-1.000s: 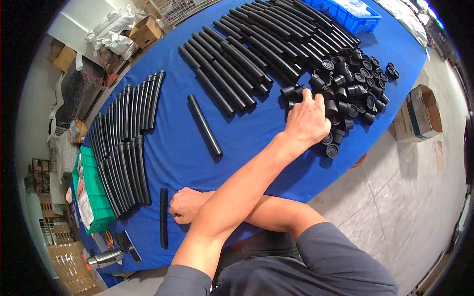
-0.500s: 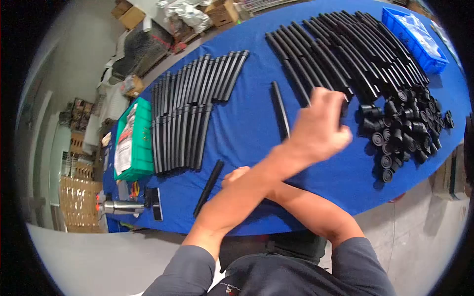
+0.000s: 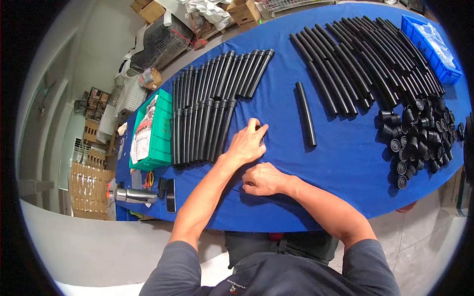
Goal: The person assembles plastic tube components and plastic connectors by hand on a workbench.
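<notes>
My left hand (image 3: 247, 143) is over the cloth just right of the front row of black capped tubes (image 3: 201, 130), fingers bent together. A small dark spot shows between its fingertips, too little to name. Just below and to the right, my right hand (image 3: 264, 179) is curled into a fist on the cloth; anything inside is hidden. A single black tube (image 3: 306, 114) lies apart to the right of both hands. Farther right are many loose black tubes (image 3: 365, 59) in rows, with a heap of black end caps (image 3: 419, 133) in front of them.
The blue cloth (image 3: 345, 182) covers the table. A green crate (image 3: 165, 128) holding papers stands at the left, with a metal flask (image 3: 136, 195), scissors (image 3: 150, 178) and a phone (image 3: 171, 195) nearby. A blue bin (image 3: 452, 76) of clear plastic bags sits at the far right.
My arms have uncrossed: the left hand came back left from near the loose tubes, and the right hand moved right. The short black tube near my right hand no longer shows. The view shifted slightly.
</notes>
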